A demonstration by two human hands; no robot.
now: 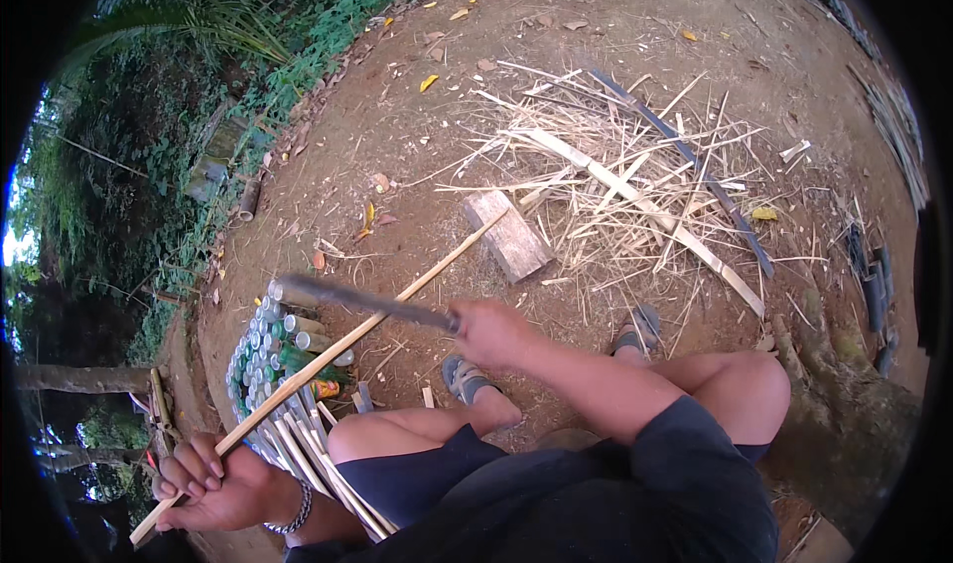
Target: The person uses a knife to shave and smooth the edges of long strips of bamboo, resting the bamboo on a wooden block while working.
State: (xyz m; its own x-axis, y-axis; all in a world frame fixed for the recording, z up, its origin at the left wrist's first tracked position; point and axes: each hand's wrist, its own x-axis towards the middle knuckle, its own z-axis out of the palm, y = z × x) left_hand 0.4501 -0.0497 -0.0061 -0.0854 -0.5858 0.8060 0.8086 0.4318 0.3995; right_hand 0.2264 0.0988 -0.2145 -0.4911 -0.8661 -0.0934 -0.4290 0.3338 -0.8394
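My left hand (pixel 223 493), a chain bracelet at its wrist, is closed round the near end of a long, narrow bamboo strip (pixel 437 271). The strip slants up and to the right, and its far end lies on a squared wooden block (pixel 516 245) on the ground. In my right hand (pixel 496 335) is a machete (pixel 367 302), gripped at the handle. Its dark blade points left and crosses over the strip in view; whether blade and strip touch I cannot tell. Most of the handle is hidden inside my fist.
Beyond the block lies a heap of shavings (pixel 606 196), with a pale notched bamboo piece (pixel 650 206) and a long dark strip (pixel 685 151) across it. Several bottles (pixel 263 350) stand left of my legs, near pale strips (pixel 298 454). A tree trunk (pixel 844 404) rises at right.
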